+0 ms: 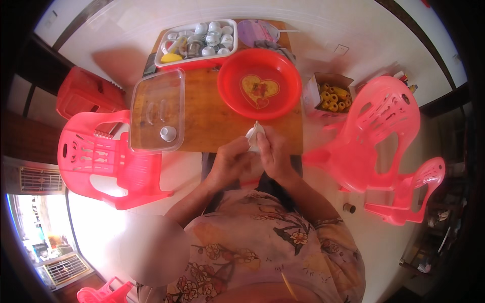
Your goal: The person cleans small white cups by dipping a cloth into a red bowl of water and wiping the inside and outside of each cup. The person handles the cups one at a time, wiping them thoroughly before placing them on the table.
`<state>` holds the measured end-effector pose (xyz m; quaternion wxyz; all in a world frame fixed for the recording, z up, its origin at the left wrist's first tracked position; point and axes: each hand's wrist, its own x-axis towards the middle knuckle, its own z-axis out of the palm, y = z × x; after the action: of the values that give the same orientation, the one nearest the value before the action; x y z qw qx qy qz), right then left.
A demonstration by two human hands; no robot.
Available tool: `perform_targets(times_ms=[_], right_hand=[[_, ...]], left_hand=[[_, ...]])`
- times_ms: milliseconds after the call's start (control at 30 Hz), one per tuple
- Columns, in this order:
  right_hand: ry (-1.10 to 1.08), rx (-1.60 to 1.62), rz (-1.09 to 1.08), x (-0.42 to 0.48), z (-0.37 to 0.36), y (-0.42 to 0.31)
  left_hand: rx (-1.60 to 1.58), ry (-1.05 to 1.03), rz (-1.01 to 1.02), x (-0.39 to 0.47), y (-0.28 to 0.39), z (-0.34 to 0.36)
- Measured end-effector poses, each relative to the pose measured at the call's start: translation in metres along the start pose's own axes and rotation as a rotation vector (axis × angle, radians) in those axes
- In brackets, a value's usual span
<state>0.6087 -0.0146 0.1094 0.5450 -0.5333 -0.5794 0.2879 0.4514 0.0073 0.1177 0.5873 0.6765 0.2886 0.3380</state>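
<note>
Close to the table's front edge, my left hand [233, 157] and my right hand [276, 153] meet around a small white cup [250, 133] and a pale cloth [256, 141]. The fingers partly hide both, so where cup ends and cloth begins is hard to tell. Just beyond my hands is a round red plastic basin [230, 92] with a heart design on its bottom. To the left, a clear plastic lid [155, 89] with two handle-like ridges lies on the wooden table [204, 113]. One small white cup [168, 133] sits on the lid.
A white-rimmed red tray [235, 38] at the back holds several cups, a glass vessel and a yellow sponge [171, 57]. Beside it lie a purple round item [252, 33] and a grey cloth [274, 49]. Pink plastic chairs [91, 151] flank the table; a carton [312, 94] stands right.
</note>
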Motion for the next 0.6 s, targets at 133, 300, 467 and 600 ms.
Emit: perform_targets(times_ms=[133, 300, 467, 600], right_hand=[[-0.196, 0.242, 0.127, -0.006, -0.008, 0.017], [-0.356, 0.986, 0.821, 0.010, -0.022, -0.015], [-0.216, -0.114, 0.044, -0.005, -0.012, 0.033], [0.014, -0.269, -0.185, -0.007, 0.000, -0.017]], left_hand=[[0.066, -0.049, 0.017, -0.001, 0.008, -0.004], [0.086, -0.056, 0.311, 0.000, -0.010, -0.002], [0.026, 0.006, 0.021, -0.001, -0.005, -0.004], [-0.070, 0.028, -0.082, -0.002, -0.006, -0.005]])
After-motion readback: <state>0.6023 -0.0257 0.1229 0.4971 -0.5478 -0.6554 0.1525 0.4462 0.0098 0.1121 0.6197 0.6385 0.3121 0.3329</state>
